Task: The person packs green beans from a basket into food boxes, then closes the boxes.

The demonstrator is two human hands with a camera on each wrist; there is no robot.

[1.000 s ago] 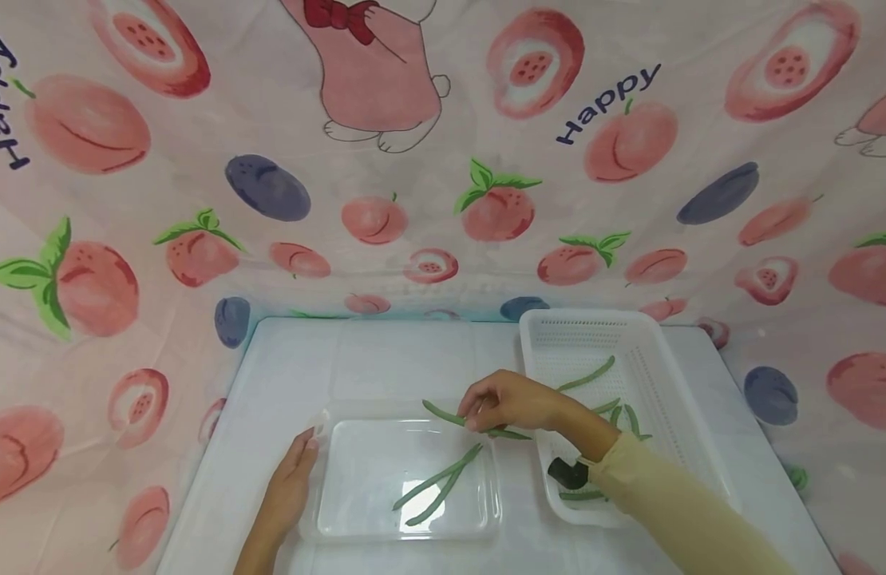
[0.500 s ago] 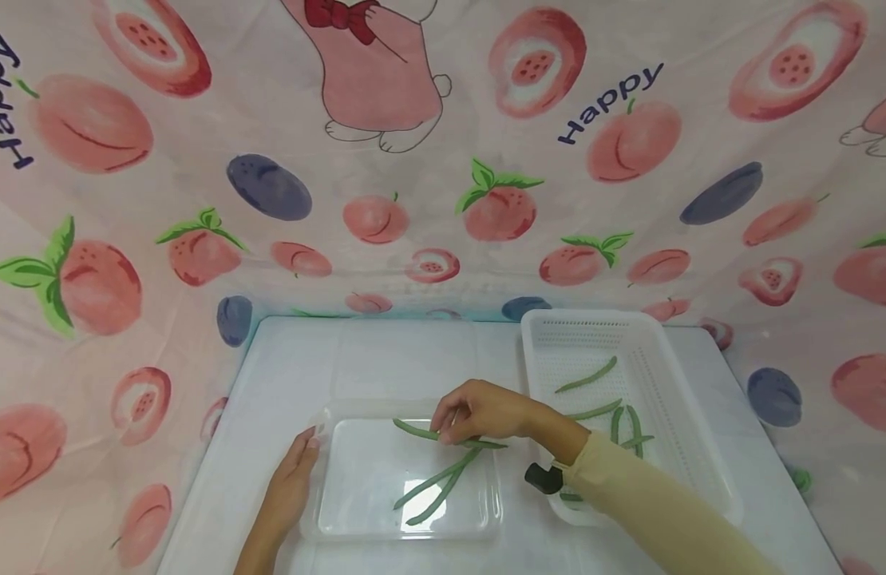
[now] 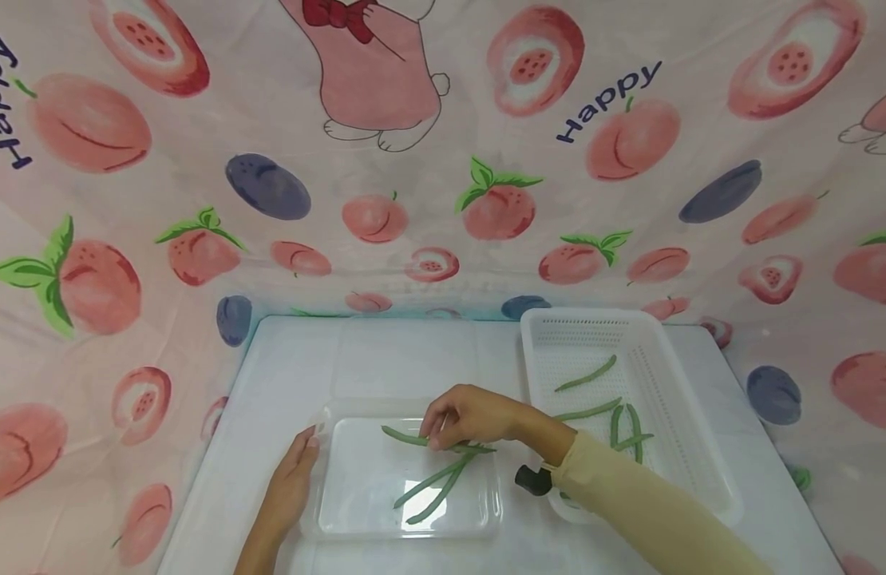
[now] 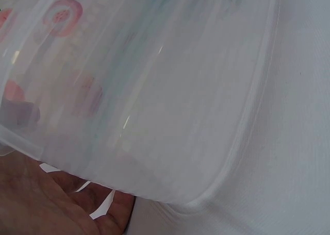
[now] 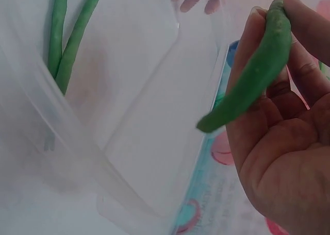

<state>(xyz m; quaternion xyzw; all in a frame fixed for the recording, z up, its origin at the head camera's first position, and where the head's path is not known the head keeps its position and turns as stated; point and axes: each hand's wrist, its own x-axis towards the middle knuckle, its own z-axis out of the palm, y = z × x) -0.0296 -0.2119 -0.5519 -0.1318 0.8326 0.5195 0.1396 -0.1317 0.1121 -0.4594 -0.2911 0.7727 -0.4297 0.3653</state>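
Note:
My right hand pinches a green bean between thumb and fingertips, above the right back part of a clear plastic container. In the right wrist view the held green bean slants downward from the fingertips. Two more green beans lie crossed at one end inside the container. My left hand rests against the container's left side, fingers near the rim. Seen from the left wrist, the left hand's fingers lie relaxed and spread at the container's wall, partly hidden by it.
A white perforated basket stands on the right of the white table, with several green beans in it. A black wrist camera sits below the right wrist. Fruit-patterned cloth encloses the back and sides.
My right hand has moved left and slightly toward the front, carrying the green bean from the container's right rim to over its inside. The left hand stays still.

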